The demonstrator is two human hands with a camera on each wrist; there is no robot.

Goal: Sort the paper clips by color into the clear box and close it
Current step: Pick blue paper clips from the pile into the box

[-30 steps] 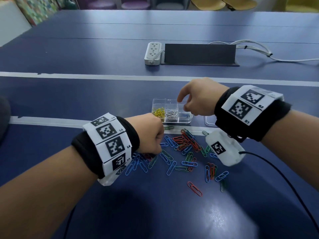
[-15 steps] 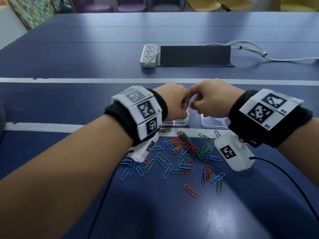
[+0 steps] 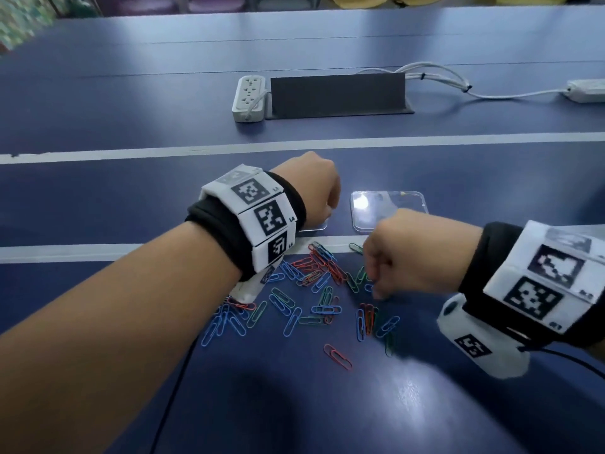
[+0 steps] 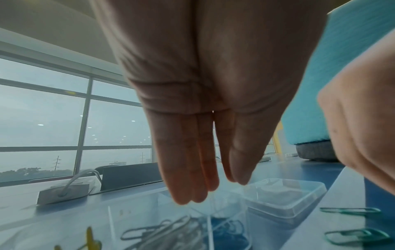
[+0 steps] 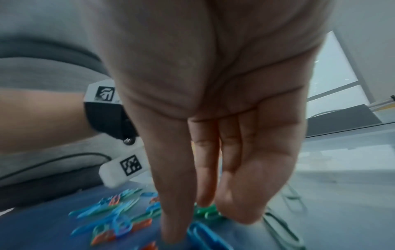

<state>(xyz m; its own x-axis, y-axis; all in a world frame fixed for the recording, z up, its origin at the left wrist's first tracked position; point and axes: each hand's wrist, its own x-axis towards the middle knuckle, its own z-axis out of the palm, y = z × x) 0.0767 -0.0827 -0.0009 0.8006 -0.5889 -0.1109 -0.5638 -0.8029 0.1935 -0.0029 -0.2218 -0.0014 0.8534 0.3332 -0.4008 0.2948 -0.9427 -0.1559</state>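
Note:
Loose blue, red and green paper clips (image 3: 314,283) lie scattered on the blue table. My left hand (image 3: 327,204) hovers over the clear box (image 3: 312,227), hiding most of it. In the left wrist view its fingers (image 4: 192,169) point straight down, holding nothing, above compartments of silver clips (image 4: 162,233) and blue clips (image 4: 230,231). The right hand (image 3: 376,286) reaches down into the pile. Its straight fingers (image 5: 171,219) touch the table beside a blue clip (image 5: 205,236) and a green clip (image 5: 207,211). The clear lid (image 3: 389,208) lies flat to the right of the box.
A single red clip (image 3: 337,355) lies nearest me. Farther back are a white power strip (image 3: 248,98), a black panel (image 3: 337,95) and white cables (image 3: 458,83). A black wrist cable (image 3: 170,388) runs under my left arm.
The left hand rose from the pile to the box and stays over it. The right hand left the box and dropped to the right side of the pile.

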